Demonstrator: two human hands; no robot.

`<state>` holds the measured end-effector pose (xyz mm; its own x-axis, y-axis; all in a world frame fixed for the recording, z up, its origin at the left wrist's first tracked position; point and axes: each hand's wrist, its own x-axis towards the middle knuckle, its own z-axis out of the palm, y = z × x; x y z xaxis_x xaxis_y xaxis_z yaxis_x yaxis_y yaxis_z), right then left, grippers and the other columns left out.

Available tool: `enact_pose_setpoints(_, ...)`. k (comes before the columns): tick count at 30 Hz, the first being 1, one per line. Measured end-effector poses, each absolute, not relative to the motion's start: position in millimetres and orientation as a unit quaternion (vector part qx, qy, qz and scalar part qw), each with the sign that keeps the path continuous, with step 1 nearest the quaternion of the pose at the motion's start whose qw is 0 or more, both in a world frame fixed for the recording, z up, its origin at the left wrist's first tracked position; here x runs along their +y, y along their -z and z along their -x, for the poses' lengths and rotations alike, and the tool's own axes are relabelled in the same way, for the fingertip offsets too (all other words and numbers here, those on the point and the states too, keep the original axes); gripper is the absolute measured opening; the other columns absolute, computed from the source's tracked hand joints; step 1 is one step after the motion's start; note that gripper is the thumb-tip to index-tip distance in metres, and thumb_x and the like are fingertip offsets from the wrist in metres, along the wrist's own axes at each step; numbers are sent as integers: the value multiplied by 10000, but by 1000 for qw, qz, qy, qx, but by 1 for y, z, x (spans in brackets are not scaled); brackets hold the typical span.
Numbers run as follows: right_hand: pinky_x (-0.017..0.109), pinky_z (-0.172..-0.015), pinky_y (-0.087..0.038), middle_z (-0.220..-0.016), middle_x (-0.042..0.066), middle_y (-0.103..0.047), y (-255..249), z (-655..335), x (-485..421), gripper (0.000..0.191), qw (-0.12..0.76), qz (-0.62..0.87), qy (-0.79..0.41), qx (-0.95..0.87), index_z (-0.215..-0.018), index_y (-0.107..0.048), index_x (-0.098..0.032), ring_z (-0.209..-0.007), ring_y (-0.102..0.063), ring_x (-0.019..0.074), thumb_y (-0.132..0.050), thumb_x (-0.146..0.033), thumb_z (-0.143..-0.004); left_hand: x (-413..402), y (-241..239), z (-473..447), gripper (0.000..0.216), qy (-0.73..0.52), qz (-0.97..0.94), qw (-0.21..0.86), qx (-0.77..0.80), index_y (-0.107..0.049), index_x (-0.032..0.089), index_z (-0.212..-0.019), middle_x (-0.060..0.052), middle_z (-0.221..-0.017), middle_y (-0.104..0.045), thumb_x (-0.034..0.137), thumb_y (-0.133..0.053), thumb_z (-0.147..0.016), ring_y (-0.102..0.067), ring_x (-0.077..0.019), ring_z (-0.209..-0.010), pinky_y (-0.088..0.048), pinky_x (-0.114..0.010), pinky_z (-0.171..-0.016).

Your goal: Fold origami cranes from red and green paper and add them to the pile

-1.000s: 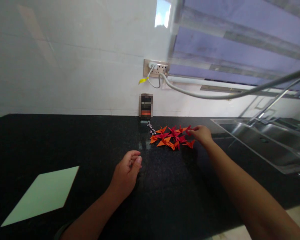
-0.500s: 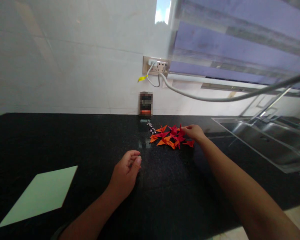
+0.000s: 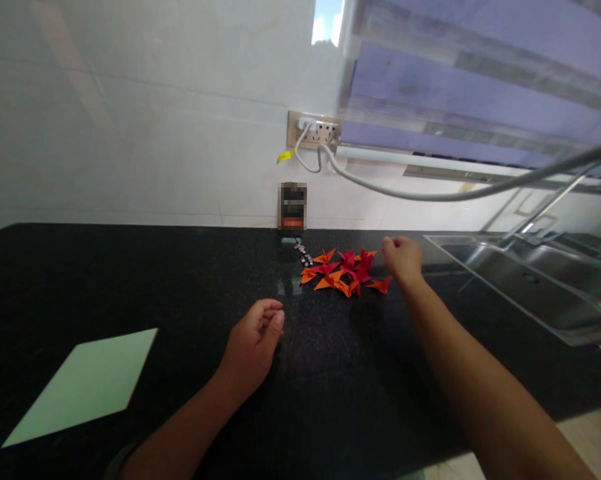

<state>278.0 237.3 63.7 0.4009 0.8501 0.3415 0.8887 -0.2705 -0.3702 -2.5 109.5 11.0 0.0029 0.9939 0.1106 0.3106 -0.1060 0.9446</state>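
Red and orange folded paper cranes [image 3: 347, 270] lie in a loose heap on the black countertop [image 3: 205, 413], some overlapping. To the right of the heap, apart from it, my right hand [image 3: 404, 259] hovers with its fingers curled in; no paper shows in it. A single red crane [image 3: 380, 285] sits at the heap's right edge, below that hand. My left hand [image 3: 257, 333] rests on the counter in front and left of the heap, loosely curved, thumb apart from the fingers and nothing held.
A pale green sheet [image 3: 87, 387] lies at the left. Behind the cranes, a small pixelated dark object [image 3: 293, 207] leans at the wall, with a patterned strip [image 3: 303, 253] before it. A white cable [image 3: 410, 195] runs from the socket [image 3: 325, 131] over the steel sink [image 3: 520, 280].
My right hand has drawn away from a red crane it was touching and moved right, its fingers curling in. That crane stays in the heap. My left hand is nearly still.
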Motion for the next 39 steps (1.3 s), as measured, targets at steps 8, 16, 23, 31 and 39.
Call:
enact_pose_setpoints(8,224,-547,-364,-664,31,-642,-36,-133,159,320,326,608,-85,-719,-717,-624,-182,-600,-558,139,-383,-351,-843,115,-10,12,305,-482,-606,277,569,-562,163,-921,-60,-825,-635,412,-459,-776,-613,-178,-734,-490,-288,-639)
enact_pose_setpoints(16,228,-576,-352,-713,46,-656,-10,-129,146,314,208,567,-35,-796,-699,-606,-197,-663,-598,157,-381,-349,-857,108,-68,77,253,-385,-629,197,646,-578,158,-709,-16,-637,-595,405,-522,-713,-549,-145,-586,-417,-253,-562)
enact_pose_setpoints(23,244,-570,-371,-719,45,-663,-13,-125,153,310,228,556,-71,-796,-721,-615,-213,-667,-615,186,-380,-378,-837,74,-51,176,315,-95,-666,97,733,-607,188,-753,-64,-822,-605,484,-533,-675,-555,-218,-796,-400,-307,-724)
enact_pose_setpoints(31,251,-569,-391,-691,41,-660,-9,-126,156,305,222,535,-86,-810,-714,-611,-218,-644,-615,186,-385,-389,-824,44,-19,165,258,-71,-660,61,746,-518,168,-834,-98,-878,-566,407,-469,-750,-540,-220,-819,-400,-317,-749)
enact_pose_setpoints(39,256,-568,-400,-695,41,-658,-10,-125,153,309,222,530,-104,-812,-719,-619,-219,-646,-618,190,-385,-394,-819,41,-45,170,289,15,-624,89,776,-537,167,-976,-106,-895,-638,265,-487,-709,-607,-217,-774,-417,-280,-670)
